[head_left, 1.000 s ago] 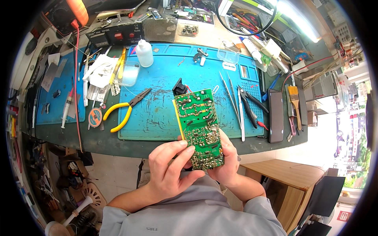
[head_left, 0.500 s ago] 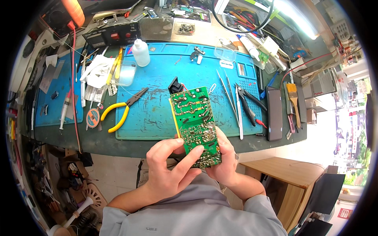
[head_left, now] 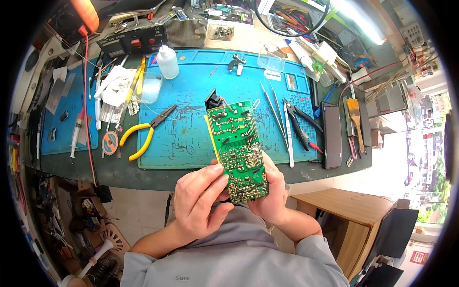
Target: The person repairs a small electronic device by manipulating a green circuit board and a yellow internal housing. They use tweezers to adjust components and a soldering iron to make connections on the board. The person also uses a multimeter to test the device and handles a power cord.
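Observation:
A green circuit board, solder side up, is held over the near edge of the bench. My right hand grips its lower right edge, thumb along the side and the other fingers hidden beneath. Along the lower left edge my left hand holds the board, fingers bent against it and partly out of sight below. A yellow strip runs down the board's left side. Attached at its top left by red wire is a black socket. Just beyond the top right corner lies a paper clip.
On the blue mat lie yellow-handled pliers, tweezers and black-handled cutters. A white bottle stands farther back. To the right are a phone and a brush; a wooden cabinet stands beside me.
My left index finger has drawn back from the board's face to its left edge. The view has shifted slightly, while both hands keep the board nearly in place.

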`<state>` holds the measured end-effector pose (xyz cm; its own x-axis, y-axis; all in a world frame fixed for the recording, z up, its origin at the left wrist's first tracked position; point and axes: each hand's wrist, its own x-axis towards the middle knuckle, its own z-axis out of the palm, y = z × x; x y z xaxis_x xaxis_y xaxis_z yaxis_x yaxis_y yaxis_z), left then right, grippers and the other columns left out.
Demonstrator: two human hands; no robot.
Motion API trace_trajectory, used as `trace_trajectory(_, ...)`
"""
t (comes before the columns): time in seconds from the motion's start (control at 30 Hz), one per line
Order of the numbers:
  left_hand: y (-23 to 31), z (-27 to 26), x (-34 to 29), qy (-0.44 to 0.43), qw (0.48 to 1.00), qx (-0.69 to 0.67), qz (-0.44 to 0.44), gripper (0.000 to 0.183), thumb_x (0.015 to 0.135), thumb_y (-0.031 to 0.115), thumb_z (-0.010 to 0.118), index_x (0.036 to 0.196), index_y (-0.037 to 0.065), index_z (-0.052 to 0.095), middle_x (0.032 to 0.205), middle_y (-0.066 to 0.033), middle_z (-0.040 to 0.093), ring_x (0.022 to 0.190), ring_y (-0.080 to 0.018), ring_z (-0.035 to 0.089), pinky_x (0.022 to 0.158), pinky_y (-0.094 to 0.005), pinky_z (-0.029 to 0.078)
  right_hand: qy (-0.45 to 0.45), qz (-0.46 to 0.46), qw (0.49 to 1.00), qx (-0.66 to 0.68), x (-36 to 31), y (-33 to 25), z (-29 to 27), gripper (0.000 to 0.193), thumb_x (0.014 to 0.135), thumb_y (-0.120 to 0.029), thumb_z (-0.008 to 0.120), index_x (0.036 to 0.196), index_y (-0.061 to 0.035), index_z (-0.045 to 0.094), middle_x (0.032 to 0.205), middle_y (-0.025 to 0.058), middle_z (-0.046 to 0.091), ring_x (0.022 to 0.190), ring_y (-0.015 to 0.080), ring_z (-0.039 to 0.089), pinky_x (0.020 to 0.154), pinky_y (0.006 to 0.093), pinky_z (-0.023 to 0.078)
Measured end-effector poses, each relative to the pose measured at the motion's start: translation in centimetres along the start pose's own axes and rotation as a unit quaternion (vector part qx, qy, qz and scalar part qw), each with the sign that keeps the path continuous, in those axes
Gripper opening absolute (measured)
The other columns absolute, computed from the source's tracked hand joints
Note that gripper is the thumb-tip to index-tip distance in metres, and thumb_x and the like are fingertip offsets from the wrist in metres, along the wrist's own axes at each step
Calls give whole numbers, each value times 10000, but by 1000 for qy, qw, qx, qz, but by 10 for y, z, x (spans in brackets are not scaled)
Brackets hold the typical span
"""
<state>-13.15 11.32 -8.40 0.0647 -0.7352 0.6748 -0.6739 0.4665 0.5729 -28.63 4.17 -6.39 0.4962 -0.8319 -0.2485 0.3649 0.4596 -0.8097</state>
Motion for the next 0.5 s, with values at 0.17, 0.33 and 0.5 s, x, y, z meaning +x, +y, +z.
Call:
trace_trajectory(0.17,-3,0,0,0,1000,-5,7,397,986,285,674,1245,-16,665,1299,-180,661,1105,-317,681,902,-401,529,-2,-14,1000,-2,1,3,-3,582,992,-378,309,1365,33,485,1285,270,647,1163,331,671,1008,436,547)
trace_trajectory(0.33,-2,-1,-1,0,1000,-1,8,372,991,275,667,1227,-12,677,1293,-179,671,1116,-315,683,902,-401,527,-4,-15,1000,-2,1,4,-3,586,989,-379,313,1366,35,487,1285,274,646,1165,338,670,1011,439,546)
trace_trajectory(0.5,-3,-2,-1,-1,1000,-4,9,339,991,260,664,1210,2,689,1295,-177,675,1125,-309,682,906,-400,526,-15,-21,1000,-12,2,2,-3,600,987,-387,320,1381,36,480,1288,275,645,1168,340,669,1016,443,545)
